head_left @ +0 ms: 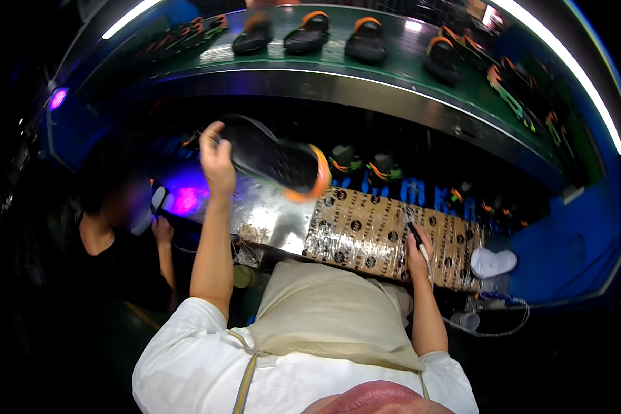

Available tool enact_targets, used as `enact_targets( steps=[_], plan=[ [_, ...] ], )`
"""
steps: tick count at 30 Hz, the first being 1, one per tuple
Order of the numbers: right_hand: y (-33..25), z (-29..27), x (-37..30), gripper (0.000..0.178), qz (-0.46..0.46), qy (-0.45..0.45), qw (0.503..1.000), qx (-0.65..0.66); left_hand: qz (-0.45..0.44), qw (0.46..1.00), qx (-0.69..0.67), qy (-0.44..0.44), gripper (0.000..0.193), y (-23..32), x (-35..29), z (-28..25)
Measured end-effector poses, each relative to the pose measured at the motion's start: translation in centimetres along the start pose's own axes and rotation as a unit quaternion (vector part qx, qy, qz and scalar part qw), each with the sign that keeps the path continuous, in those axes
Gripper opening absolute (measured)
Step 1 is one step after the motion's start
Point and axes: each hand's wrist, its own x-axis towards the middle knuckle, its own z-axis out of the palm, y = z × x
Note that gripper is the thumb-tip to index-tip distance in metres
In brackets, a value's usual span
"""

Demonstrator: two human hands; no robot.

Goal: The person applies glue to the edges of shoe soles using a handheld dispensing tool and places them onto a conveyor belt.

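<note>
Black shoe sole [269, 152], orange-rimmed, blurred at the rim; raised over the metal surface [272, 221], left hand [218, 162] clamped on its left end. Hands well apart. Next right: brown printed covering [359, 231], glossy. Right hand [419, 257] closed around a slim dark tool [414, 233] with white cord. Far right: white sole-shaped piece [493, 262] by the covering's right end.

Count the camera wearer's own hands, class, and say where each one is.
2. The left hand is left of centre, holding a black-and-orange shoe; the right hand is right of centre, gripping a black tool at the brown patterned covering. Neither is hidden.
</note>
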Motion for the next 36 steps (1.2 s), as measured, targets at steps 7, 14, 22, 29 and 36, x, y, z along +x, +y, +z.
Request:
enact_targets(
  steps=[7,14,22,29,36],
  plan=[
    [-6.1,-0.6,-0.9,0.025,-0.007,0.061,0.992,0.114,-0.402,0.781,-0.333,-0.342,0.048,-2.2,-15.9,7.5],
    [-12.0,-0.2,-1.7,0.031,0.084,-0.014,0.912,0.401,-0.641,0.434,-0.563,-0.289,0.101,1.0,-21.3,9.0],
    [-18.7,5.0,0.8,0.024,0.069,-0.076,0.954,0.283,-0.568,0.584,-0.503,-0.287,0.094,2.2,-20.2,12.6],
    [-18.7,6.6,0.7,0.024,-0.073,-0.091,0.989,0.092,-0.526,0.656,-0.459,-0.287,0.079,2.4,-20.4,13.7],
    [-21.8,1.3,0.4,0.026,-0.018,-0.325,0.945,-0.023,-0.509,0.655,-0.454,-0.324,0.086,0.2,-18.2,13.1]
  ],
)
